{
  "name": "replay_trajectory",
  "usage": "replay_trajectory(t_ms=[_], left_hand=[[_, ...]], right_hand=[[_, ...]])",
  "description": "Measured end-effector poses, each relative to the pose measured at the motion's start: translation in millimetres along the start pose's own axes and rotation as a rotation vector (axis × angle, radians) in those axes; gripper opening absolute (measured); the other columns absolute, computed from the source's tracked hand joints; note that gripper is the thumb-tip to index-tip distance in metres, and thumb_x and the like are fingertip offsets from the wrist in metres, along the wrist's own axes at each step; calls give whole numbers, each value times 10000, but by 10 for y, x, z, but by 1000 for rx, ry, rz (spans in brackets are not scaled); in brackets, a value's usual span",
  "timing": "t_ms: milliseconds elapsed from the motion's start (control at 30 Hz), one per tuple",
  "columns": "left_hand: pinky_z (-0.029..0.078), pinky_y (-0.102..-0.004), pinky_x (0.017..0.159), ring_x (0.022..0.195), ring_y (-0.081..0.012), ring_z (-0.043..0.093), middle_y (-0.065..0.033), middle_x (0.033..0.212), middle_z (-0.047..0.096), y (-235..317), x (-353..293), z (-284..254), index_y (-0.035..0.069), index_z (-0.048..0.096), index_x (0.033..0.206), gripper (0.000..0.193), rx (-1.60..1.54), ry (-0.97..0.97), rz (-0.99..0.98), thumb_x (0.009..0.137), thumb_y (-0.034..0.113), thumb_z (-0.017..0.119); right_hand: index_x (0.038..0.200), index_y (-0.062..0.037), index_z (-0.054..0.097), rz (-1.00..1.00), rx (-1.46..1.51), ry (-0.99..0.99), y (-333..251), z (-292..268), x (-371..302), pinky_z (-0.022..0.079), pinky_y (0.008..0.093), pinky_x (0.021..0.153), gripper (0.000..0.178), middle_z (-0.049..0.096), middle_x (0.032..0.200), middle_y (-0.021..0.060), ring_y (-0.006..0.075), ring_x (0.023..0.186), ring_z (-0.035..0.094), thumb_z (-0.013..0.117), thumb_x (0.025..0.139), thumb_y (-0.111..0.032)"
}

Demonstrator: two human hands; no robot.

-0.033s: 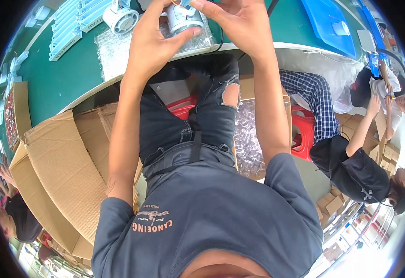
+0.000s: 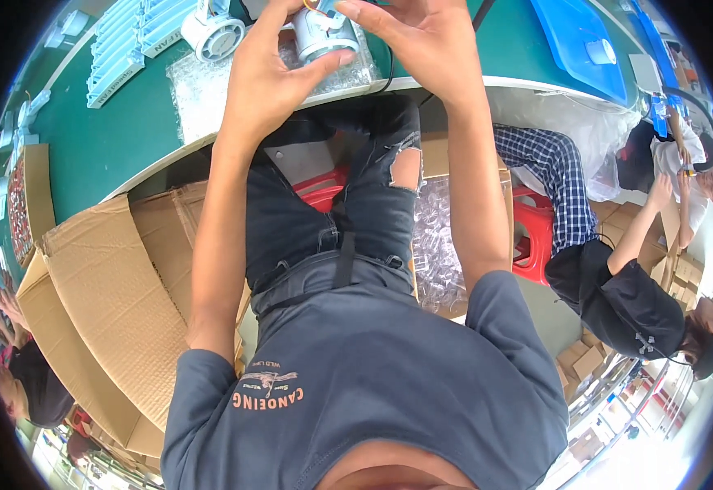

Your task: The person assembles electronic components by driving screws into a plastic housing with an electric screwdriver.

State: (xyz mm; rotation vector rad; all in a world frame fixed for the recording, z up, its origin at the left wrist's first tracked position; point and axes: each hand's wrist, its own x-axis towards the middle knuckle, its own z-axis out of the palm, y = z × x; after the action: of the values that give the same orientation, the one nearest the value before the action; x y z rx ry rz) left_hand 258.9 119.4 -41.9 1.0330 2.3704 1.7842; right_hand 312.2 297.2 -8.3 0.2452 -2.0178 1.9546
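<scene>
At the top edge of the head view, my left hand (image 2: 270, 77) curls round a light blue mini fan (image 2: 324, 37), its thumb along the round housing. A thin orange wire (image 2: 311, 8) shows at the fan's upper part. My right hand (image 2: 426, 49) pinches the upper part of the same fan with its thumb; its other fingers are partly cut off by the picture's edge. Beneath both hands lies a sheet of bubble wrap (image 2: 197, 90) on the green table (image 2: 87, 151). Left of my left hand stands another light blue mini fan (image 2: 213, 37) with a round grille.
Light blue slatted parts (image 2: 115, 61) are stacked at the far left. A blue tray (image 2: 573, 41) holding a small round part (image 2: 599, 51) sits at right. Cardboard (image 2: 119, 286) flanks my left; a box of clear plastic parts (image 2: 439, 245) is by my right leg. A co-worker (image 2: 617, 286) sits at right.
</scene>
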Motion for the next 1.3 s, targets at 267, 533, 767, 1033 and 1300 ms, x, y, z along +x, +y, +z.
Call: replay_trajectory(t_ms=[267,533,767,1033,1300], left_hand=[[456,-353,1053,1197,-218,578,-123,1282,605,-1,5,-68,-20,533,1382,711,-206,-52,-46,765,88,871],[532,-337,968,1064,-163,658,-62,1155,696,-200,-19,38,17,636,1220,420,-43,-5,128,877,150,838],[512,-345,975,1080,-168,660,-78,1148,708,-249,43,-24,16,624,1280,563,-128,-38,28,795,114,893],[520,-382,912,1071,-259,667,-133,1172,697,-373,-14,248,19,668,1255,747,-111,97,172,637,289,989],[514,-372,926,1082,-315,681,-137,1163,700,-131,-105,92,17,662,1253,697,-73,33,34,646,221,936]], right_hand=[[1387,39,552,-103,-285,-99,-10,-84,2,529,347,1023,494,682,1248,145,211,1179,648,701,917,30],[1361,30,572,-149,-432,-122,-73,-98,6,552,363,981,476,688,1231,196,274,1133,696,715,908,0],[1314,28,602,-395,-498,-188,-78,-95,210,559,366,900,413,701,1180,199,288,1045,708,718,928,-59],[1251,51,647,-7,-424,5,45,-191,-136,492,303,959,361,714,1138,82,141,1055,640,722,899,30],[1324,60,605,16,-228,-33,114,-99,-190,464,304,1005,412,680,1196,97,158,1110,620,645,915,90]])
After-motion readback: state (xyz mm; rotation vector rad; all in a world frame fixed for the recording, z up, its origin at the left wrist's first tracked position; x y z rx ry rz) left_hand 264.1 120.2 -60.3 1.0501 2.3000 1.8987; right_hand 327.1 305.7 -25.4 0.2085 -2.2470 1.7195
